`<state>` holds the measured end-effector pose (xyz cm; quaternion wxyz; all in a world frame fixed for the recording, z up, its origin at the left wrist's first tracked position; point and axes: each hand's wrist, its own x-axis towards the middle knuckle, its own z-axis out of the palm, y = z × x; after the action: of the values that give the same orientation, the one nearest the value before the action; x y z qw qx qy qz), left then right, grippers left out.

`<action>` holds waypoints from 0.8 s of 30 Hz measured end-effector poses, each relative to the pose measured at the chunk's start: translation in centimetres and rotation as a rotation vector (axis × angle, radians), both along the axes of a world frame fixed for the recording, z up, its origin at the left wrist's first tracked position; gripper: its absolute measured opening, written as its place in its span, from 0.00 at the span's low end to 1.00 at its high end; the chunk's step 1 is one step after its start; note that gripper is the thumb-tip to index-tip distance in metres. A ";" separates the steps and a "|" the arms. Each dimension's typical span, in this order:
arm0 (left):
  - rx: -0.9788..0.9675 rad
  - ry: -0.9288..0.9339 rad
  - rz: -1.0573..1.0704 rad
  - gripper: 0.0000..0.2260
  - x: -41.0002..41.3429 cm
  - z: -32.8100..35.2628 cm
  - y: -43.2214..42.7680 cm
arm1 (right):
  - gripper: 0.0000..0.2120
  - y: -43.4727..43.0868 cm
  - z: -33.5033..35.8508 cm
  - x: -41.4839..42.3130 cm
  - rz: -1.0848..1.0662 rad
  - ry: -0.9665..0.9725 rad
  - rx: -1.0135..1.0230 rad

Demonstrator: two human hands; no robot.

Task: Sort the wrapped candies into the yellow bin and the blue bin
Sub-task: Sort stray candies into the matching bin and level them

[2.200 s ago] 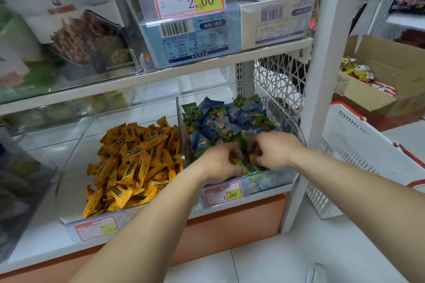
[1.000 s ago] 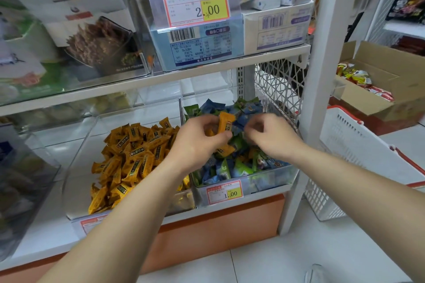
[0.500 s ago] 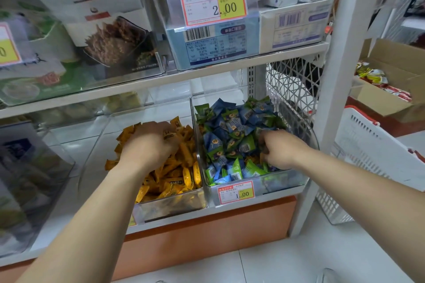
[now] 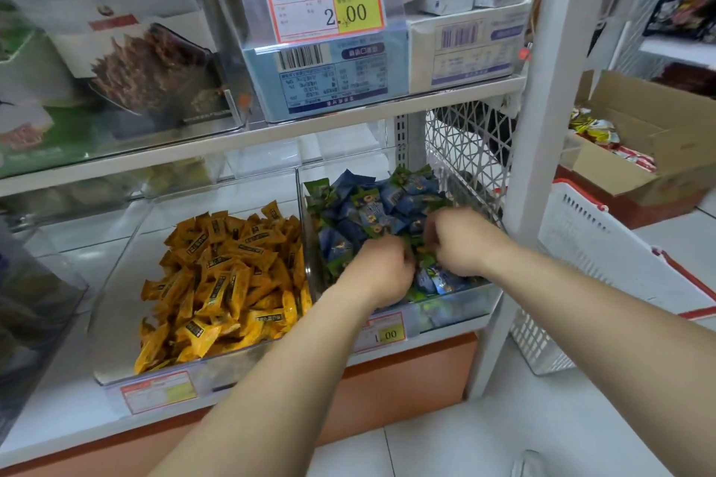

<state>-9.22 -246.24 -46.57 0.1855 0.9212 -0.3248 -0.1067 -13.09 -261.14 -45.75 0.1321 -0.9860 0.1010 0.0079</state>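
Currently, the lower shelf (image 4: 50, 418) carries two clear bins side by side along its front edge. The yellow bin (image 4: 116, 294) sits toward the middle of the shelf, holding a heap of yellow wrapped candies (image 4: 224, 275) piled to its right side, with a price tag (image 4: 159, 391) on its front wall. Touching it on the right, at the shelf's right end against the white upright post (image 4: 534, 127), stands the blue bin (image 4: 461, 304), filled with blue and green wrapped candies (image 4: 372, 205). Both hands are inside this bin near its front. The left hand (image 4: 381, 271) and right hand (image 4: 461, 240) lie close together, knuckles up, fingers curled down into the wrappers; whether either grips a candy cannot be told. A white basket (image 4: 581, 252) stands right of the post.
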 end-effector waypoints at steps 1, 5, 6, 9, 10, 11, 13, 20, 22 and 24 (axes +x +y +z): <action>0.022 0.035 0.047 0.11 0.3 -0.4 -0.6 | 0.13 0.0 -0.1 0.0 0.007 0.015 -0.020; 0.046 0.063 0.161 0.09 1.1 -2.0 -1.4 | 0.08 -0.1 -1.0 0.2 0.052 0.099 -0.004; 0.027 0.050 0.172 0.11 1.1 -2.2 -1.3 | 0.06 -0.2 -1.2 0.2 0.056 0.107 0.019; -0.061 0.065 0.159 0.15 1.2 -2.4 -0.7 | 0.09 -0.5 -1.8 0.2 0.055 0.088 0.072; -0.063 0.076 0.144 0.16 1.2 -2.4 -0.6 | 0.10 -0.4 -2.1 0.1 0.044 0.083 0.071; -0.054 0.077 0.134 0.18 1.2 -2.5 -0.6 | 0.10 -0.2 -2.3 0.1 0.024 0.077 0.079; -0.032 0.066 0.133 0.22 1.2 -2.7 -0.6 | 0.06 -0.1 -2.8 0.1 -0.022 0.066 0.125; -0.125 0.232 0.148 0.32 2.0 -3.0 0.3 | 0.04 -0.2 -2.7 -0.2 -0.113 0.009 0.179; -0.154 0.239 0.173 0.32 2.1 -3.1 0.4 | 0.05 -0.1 -2.8 -0.3 -0.121 0.002 0.187; -0.132 0.262 0.160 0.33 2.2 -3.3 0.2 | 0.04 -0.2 -2.9 -0.3 -0.119 0.002 0.221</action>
<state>-7.04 -246.04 -49.85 0.2945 0.9081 -0.2299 -0.1892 -13.39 -261.33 -48.68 0.2402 -0.9577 0.1580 0.0122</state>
